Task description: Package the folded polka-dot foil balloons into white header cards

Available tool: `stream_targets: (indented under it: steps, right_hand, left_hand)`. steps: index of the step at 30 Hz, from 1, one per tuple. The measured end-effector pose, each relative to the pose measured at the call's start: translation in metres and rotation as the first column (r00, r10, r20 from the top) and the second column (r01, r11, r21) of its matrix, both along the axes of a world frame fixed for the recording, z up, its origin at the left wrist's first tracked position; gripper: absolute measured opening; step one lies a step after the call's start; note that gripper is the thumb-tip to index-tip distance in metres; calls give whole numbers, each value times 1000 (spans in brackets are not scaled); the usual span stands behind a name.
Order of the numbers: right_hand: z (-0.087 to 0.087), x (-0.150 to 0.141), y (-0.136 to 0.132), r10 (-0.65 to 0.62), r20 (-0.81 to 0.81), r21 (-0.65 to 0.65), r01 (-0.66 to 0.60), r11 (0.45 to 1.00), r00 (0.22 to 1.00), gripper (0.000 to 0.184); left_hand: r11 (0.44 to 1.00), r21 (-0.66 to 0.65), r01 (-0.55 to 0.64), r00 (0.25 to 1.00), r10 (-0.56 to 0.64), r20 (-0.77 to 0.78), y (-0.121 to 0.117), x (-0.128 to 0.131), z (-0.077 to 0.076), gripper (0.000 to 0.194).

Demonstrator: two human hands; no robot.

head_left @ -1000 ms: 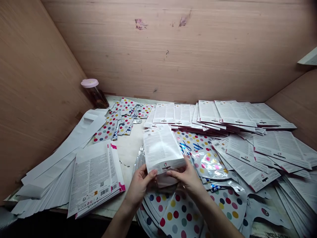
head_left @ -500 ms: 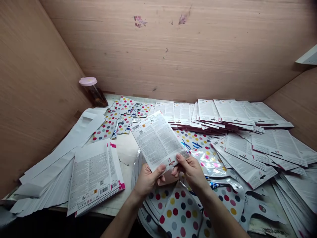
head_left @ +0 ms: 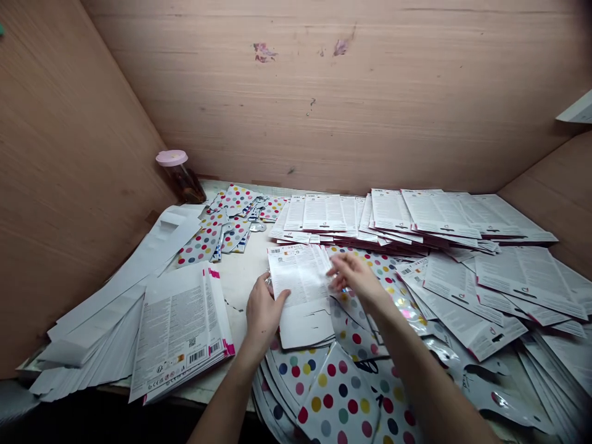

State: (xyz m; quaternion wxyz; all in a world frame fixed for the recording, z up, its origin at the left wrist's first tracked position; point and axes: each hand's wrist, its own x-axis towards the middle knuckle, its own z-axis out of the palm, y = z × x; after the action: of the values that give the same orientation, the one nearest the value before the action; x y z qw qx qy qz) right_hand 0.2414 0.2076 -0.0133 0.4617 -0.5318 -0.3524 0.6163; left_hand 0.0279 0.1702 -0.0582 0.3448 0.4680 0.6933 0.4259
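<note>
A white printed cardboard sleeve (head_left: 300, 277) with a plain lower flap lies in front of me, above the polka-dot foil pieces. My left hand (head_left: 266, 311) grips its left side, with the thumb on top and the fingers partly hidden at the edge. Other flap edges show beneath it, so it seems to lie on several alike. At its right edge, my right hand (head_left: 354, 277) hovers with fingers apart and slightly blurred, holding nothing that I can see. Polka-dot foil pieces (head_left: 340, 394) spread under and before both hands.
To the left stand a pile of printed sleeves (head_left: 178, 333) and fanned white paper strips (head_left: 124, 277). Small folded dotted packets (head_left: 201, 245) and a pink-lidded jar (head_left: 182, 179) sit behind. Printed packets (head_left: 435, 209) are stacked along the back and right. Wooden panels (head_left: 296, 123) enclose the table.
The printed packet that both hands held up is out of them. My left hand has moved up onto another sleeve, lying lower. My right hand has risen and opened.
</note>
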Motion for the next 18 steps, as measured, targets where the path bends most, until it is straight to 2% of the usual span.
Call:
stream_targets:
  steps: [3, 4, 6, 8, 11, 15, 18]
  right_hand:
    - [-7, -18, -67, 113, -104, -73, -121, 990, 988, 39]
    - [-9, -24, -84, 115, -188, -109, -137, 985, 975, 41]
    - [-14, -36, -107, 40, -379, -165, -110, 980, 925, 44]
    - [-18, -48, -116, -93, -514, -199, -13, 980, 853, 46]
    - [-22, -61, -115, -236, -572, -230, 123, 965, 785, 39]
    - [-22, -69, -114, -241, -590, -172, 172, 970, 771, 26]
    - [-14, -70, -121, -232, -672, -188, 141, 972, 703, 22]
  left_hand:
    - [998, 63, 0, 984, -11, 177, -11, -9, 4, 36]
    - [995, 95, -8, 972, -14, 233, -16, -9, 7, 34]
    - [987, 155, -41, 950, -9, 313, -29, -6, 12, 30]
    - [980, 190, -55, 934, -17, 357, -41, -1, 17, 26]
    - [981, 192, -17, 929, -56, 367, -58, 3, 22, 27]
    - [992, 120, 47, 935, -86, 344, -78, -4, 20, 39]
    - [980, 30, 199, 844, -187, 504, -90, -13, 16, 56]
